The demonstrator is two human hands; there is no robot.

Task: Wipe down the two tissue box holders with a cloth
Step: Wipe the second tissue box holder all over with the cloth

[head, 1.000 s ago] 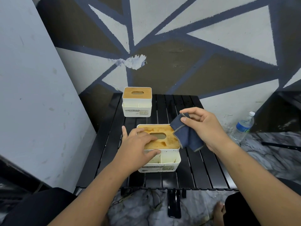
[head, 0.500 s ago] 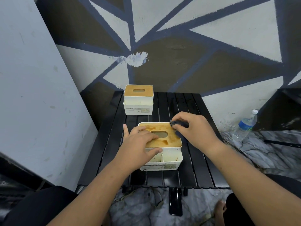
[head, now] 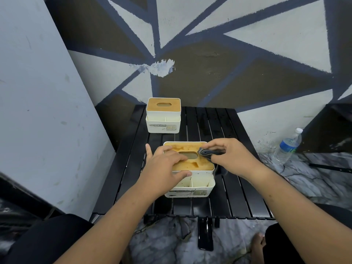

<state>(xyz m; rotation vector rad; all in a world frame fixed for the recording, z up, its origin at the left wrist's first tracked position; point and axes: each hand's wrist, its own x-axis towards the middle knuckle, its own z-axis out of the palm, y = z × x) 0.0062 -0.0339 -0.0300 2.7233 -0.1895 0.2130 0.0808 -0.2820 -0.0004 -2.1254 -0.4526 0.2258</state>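
A black slatted table (head: 238,187) carries a stained white tissue box holder with wooden lid (head: 192,185) near its front edge and a second holder (head: 163,126) at the back edge. The left hand (head: 163,168) lies flat on the stained lid; the right hand (head: 232,157) pinches a folded grey cloth (head: 207,151) there.

- A black slatted worktop (head: 238,187) stands against the painted wall.
- A far tissue box holder (head: 163,119), white with a wooden lid, sits at its back left.
- A near tissue box holder (head: 190,185), its lid stained, sits near the front edge.
- A marbled floor (head: 314,178) carries a water bottle (head: 288,146) on the right and a dark phone (head: 205,234) by the worktop's front edge.
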